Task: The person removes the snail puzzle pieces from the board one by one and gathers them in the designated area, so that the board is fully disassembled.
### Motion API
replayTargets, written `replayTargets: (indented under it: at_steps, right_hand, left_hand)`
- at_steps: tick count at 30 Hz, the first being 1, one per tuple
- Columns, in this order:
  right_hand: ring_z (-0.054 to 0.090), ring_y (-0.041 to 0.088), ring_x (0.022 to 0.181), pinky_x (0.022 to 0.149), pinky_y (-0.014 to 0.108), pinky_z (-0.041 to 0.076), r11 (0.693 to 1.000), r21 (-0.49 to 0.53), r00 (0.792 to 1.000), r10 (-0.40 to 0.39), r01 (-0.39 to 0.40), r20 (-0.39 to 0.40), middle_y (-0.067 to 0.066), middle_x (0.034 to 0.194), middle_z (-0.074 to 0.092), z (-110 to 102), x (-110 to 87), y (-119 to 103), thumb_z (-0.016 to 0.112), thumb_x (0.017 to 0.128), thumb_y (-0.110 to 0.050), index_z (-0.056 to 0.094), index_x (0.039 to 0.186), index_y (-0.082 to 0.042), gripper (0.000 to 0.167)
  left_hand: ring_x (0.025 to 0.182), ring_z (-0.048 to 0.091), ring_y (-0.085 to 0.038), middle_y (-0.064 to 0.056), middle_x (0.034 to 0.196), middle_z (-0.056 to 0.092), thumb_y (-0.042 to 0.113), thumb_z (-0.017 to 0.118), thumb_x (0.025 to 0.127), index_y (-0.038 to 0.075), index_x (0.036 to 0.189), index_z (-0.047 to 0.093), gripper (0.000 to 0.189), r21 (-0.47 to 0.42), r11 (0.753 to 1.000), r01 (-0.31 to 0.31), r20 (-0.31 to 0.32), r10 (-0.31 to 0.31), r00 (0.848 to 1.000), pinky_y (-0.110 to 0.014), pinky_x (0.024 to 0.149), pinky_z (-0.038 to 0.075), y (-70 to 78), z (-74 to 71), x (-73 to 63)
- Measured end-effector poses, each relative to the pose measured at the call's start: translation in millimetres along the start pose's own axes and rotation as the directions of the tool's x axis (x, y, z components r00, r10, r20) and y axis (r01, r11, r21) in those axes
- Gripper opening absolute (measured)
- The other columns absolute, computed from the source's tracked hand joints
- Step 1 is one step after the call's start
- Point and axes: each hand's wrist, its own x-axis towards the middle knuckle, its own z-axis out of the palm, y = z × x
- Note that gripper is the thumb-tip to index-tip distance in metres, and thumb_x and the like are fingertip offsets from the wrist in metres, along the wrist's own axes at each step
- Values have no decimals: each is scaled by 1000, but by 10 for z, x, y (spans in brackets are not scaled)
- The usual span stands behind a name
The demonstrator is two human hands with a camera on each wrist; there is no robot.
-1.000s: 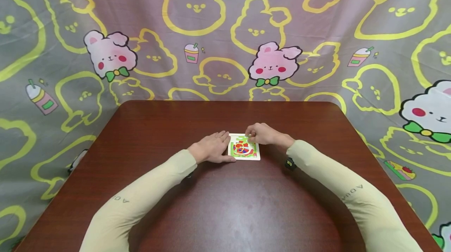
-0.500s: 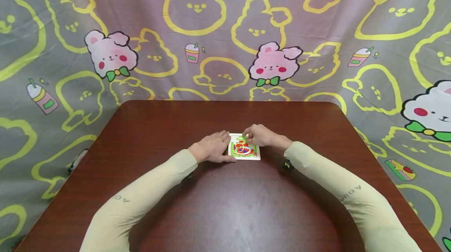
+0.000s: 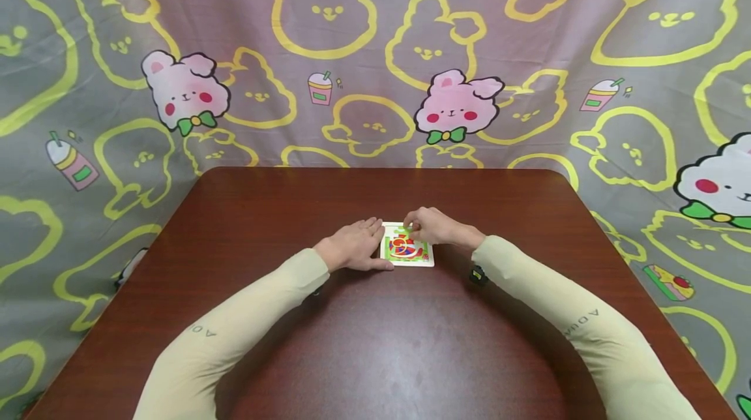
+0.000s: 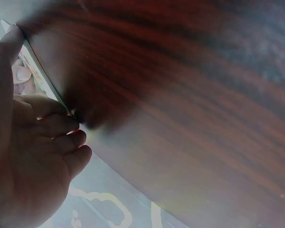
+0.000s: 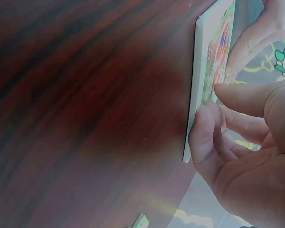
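Observation:
A small square jigsaw puzzle board (image 3: pixel 414 264) with a white frame and a red, blue and green picture lies flat on the table. My left hand (image 3: pixel 354 246) rests along its left side, fingers extended at the far corner and thumb at the near one; the left wrist view shows this hand (image 4: pixel 35 156) against the board's edge. At the upper right part of the picture, my right hand (image 3: pixel 434 225) has its fingers curled. In the right wrist view, thumb and index finger of that hand (image 5: pixel 254 152) pinch a mostly hidden greenish puzzle piece, low over the board.
Dark reddish-brown wood table (image 3: pixel 375 342) surrounds the board and both forearms. Behind it hangs a patterned curtain (image 3: pixel 375 68) with rabbit and drink prints. A dark strapped device (image 3: pixel 478 274) sits under the right wrist.
During the first half second my right hand shifted slightly left over the board; since then it has barely moved. My left hand stays at the board's left side.

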Motion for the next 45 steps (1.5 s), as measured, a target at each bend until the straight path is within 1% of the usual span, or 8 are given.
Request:
replayTargets:
  at_steps: [7,13,15,22,28,34,41,45]
  right_hand:
    - [60,13,76,68,27,49,998,-31,998,-58,59,18,7,88,74,-3,10,-28,66,87,-6,67,110,0,24]
    - [58,24,97,83,36,51,998,-52,998,-40,42,42,14,102,67,-9,1,-43,64,90,-7,64,115,-1,25]
    - [56,25,101,87,38,50,998,-56,999,-29,31,46,15,104,65,-6,0,-43,64,91,-8,63,116,-1,26]
    - [53,24,98,85,37,47,999,-42,999,-11,12,36,13,102,61,16,16,-19,65,89,-6,59,112,-2,24]
    - [56,24,97,83,37,48,1000,6,1000,-1,1,16,12,101,60,13,13,-13,67,89,-7,54,108,-6,23]
    - [59,22,89,77,35,49,999,30,1000,19,-18,-12,10,98,62,8,1,-21,70,88,-8,52,106,-8,25]
    - [51,18,76,68,29,42,1000,27,1000,-6,7,-28,5,85,55,16,32,-32,71,86,-7,49,97,-9,24]
    - [52,17,75,68,28,43,999,43,999,-11,12,-31,4,84,58,24,58,-33,71,87,-6,48,94,-11,24]
  left_hand:
    - [149,28,-31,-21,158,31,77,41,88,-2,151,31,102,-20,1000,0,9,0,1000,-39,122,26,-12,2,-11]
    - [149,28,-32,-21,158,31,77,42,88,-1,151,31,101,-35,999,-2,6,2,1000,-39,122,26,-7,10,-13]
    - [149,29,-32,-21,158,32,77,43,88,-1,151,32,101,-30,1000,-2,-1,2,1000,-39,122,27,-4,15,-11]
    - [148,31,-32,-21,157,34,77,43,88,-3,150,34,101,2,1000,-4,-12,4,1000,-39,121,28,4,26,-4]
    - [148,30,-31,-20,157,34,76,43,88,-2,150,33,101,-2,1000,2,-8,-2,1000,-39,121,28,5,16,4]
    - [148,31,-31,-19,157,34,77,43,88,-1,151,34,100,0,1000,-2,-14,2,1000,-38,121,28,5,10,5]
    - [147,32,-31,-21,156,36,75,45,88,-2,150,35,99,-7,1000,-10,-22,10,1000,-38,121,29,16,-13,-13]
    - [147,32,-31,-21,156,35,75,44,88,-2,150,35,99,-6,1000,-5,-21,5,1000,-38,121,29,7,-13,-23]
